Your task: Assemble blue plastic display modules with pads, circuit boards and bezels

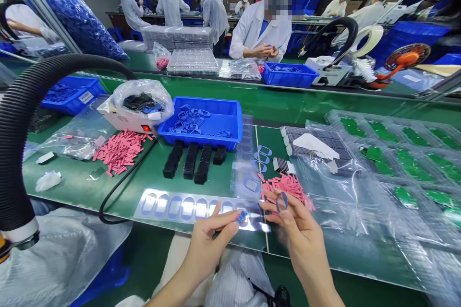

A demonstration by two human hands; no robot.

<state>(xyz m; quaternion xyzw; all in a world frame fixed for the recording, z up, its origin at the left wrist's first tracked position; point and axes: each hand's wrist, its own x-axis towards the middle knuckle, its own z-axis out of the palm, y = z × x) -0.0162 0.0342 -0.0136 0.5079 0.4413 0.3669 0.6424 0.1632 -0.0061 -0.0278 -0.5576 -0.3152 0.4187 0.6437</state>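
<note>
Between thumb and fingers, my left hand (212, 236) pinches a small blue plastic piece (242, 216). My right hand (304, 230), slightly blurred, grips a thin blue oval ring (282, 201) with thumb and finger. The ring is upright and apart from the blue piece. Below both hands lies a clear sheet (139, 208) carrying a row of blue oval outlines. Just beyond my right hand is a heap of pink strips (284, 184). Several loose blue oval rings (251, 183) rest on another clear sheet to the left of that heap.
A blue bin (236, 124) of blue frames stands behind stacked black pieces (203, 165). More pink strips (120, 151) lie left. A black hose (12, 148) arches over the left side. Trays of green boards (410, 163) stand right. A co-worker (261, 33) sits opposite.
</note>
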